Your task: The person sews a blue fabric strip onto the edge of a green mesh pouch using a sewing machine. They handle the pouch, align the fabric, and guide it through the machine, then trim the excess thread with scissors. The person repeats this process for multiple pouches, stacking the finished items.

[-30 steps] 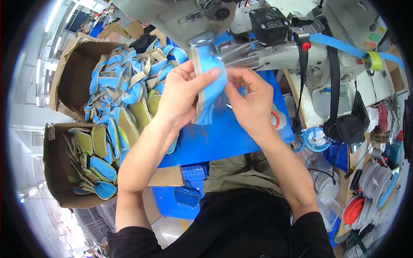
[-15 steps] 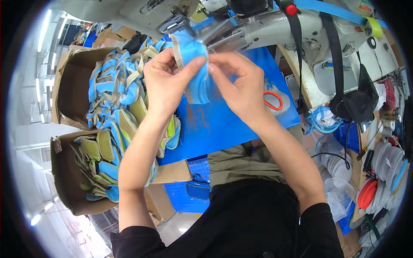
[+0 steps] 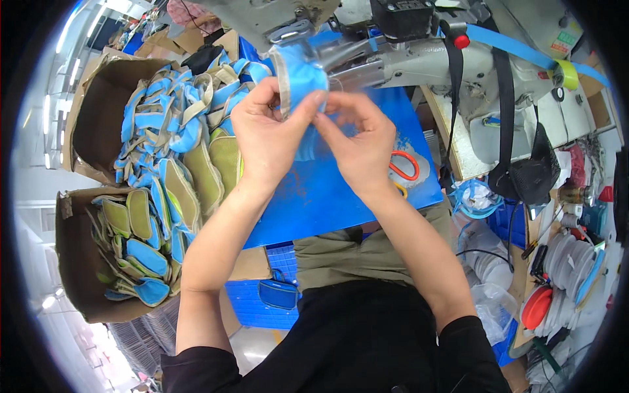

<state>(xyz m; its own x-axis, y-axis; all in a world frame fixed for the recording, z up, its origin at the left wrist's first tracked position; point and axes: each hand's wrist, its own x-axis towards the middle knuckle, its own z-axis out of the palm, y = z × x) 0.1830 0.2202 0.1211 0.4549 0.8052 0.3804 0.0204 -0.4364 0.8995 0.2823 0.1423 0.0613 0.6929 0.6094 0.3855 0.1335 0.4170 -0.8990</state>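
Observation:
My left hand point(image 3: 268, 134) pinches a blue fabric piece with beige edging point(image 3: 301, 72), held upright just below the sewing machine's metal fittings point(image 3: 291, 33). At its right edge, my right hand point(image 3: 360, 141) has thumb and fingers drawn together on the fabric, the fingertips partly blurred. Behind both hands is a blue work surface point(image 3: 282, 223), where orange-handled scissors point(image 3: 411, 158) show beside the right hand.
Cardboard boxes point(image 3: 92, 131) at left hold heaped blue-beige straps point(image 3: 151, 124) and olive-blue padded pieces point(image 3: 137, 216). Black straps point(image 3: 503, 131) and a blue tape point(image 3: 511, 46) hang off the machine at right. White reels point(image 3: 563, 262) stand at far right, blue crates point(image 3: 262, 314) below.
The fabric and both hands rose toward the machine fittings, then shifted slightly right in the picture along with the surroundings. The right hand's fingers moved at the fabric's edge, staying close to it.

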